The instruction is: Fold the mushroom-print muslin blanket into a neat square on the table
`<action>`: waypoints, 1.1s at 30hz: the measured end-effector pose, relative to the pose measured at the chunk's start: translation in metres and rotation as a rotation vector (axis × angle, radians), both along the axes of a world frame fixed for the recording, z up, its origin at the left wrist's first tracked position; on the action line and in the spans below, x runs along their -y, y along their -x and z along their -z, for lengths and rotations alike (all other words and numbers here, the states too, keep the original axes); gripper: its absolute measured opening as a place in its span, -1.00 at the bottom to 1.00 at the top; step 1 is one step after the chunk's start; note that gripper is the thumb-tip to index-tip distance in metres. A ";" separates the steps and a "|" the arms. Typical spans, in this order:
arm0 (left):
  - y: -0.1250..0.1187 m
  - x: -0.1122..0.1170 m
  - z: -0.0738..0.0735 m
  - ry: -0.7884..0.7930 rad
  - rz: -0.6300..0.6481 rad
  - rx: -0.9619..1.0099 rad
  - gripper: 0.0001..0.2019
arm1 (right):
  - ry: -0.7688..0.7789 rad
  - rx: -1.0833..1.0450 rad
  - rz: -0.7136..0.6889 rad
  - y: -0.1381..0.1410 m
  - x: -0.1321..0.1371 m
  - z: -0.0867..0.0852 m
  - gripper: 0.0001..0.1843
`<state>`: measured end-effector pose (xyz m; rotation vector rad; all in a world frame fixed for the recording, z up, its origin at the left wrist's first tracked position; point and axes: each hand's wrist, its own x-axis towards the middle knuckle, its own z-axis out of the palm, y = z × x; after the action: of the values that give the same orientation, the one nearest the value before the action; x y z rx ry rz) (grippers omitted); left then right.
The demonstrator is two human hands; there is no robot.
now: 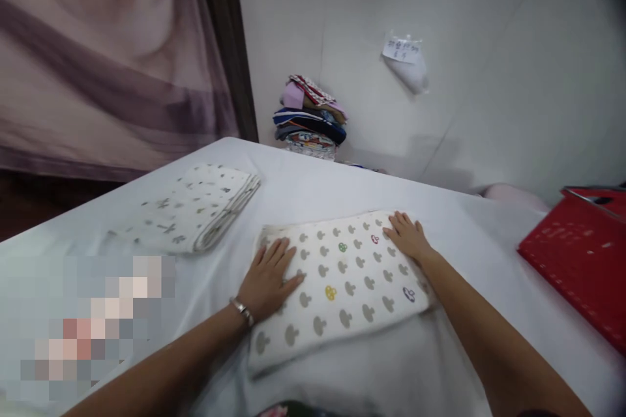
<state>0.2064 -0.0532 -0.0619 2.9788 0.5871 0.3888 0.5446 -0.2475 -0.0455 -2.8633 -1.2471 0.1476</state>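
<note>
A folded white cloth (359, 270) printed with grey mushroom shapes, a few outlined in colour, lies flat in front of me. My left hand (268, 277), with a silver bracelet at the wrist, rests on its left side, fingers stretched out. On the cloth's far right corner lies my right hand (408, 234), also flat with fingers extended. Neither hand grips anything. Farther left sits a second folded white cloth (200, 205) with small grey-green prints, apart from both hands.
Everything rests on a white-covered table (303, 182). A red container (581, 260) stands at the right. Beyond the far edge rises a stack of folded fabrics (310, 120) by the wall, where a plastic sleeve with paper (403, 55) hangs. A patterned curtain (107, 65) fills the upper left.
</note>
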 end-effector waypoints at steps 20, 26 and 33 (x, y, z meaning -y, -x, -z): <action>-0.005 -0.076 -0.018 0.510 -0.515 0.210 -0.52 | -0.132 -0.199 -0.644 0.205 0.002 -0.022 -0.38; -0.021 -0.087 -0.023 0.493 -0.544 0.062 -0.55 | -0.149 -0.211 -0.891 0.255 -0.003 -0.016 -0.24; -0.025 -0.089 -0.020 0.448 -0.520 0.123 -0.69 | -0.221 -0.084 -0.901 0.275 -0.003 -0.005 -0.42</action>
<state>0.2319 0.0362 -0.0422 2.3336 1.2467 0.4012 0.2701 -0.2443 -0.0404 -1.8989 -2.2434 0.1189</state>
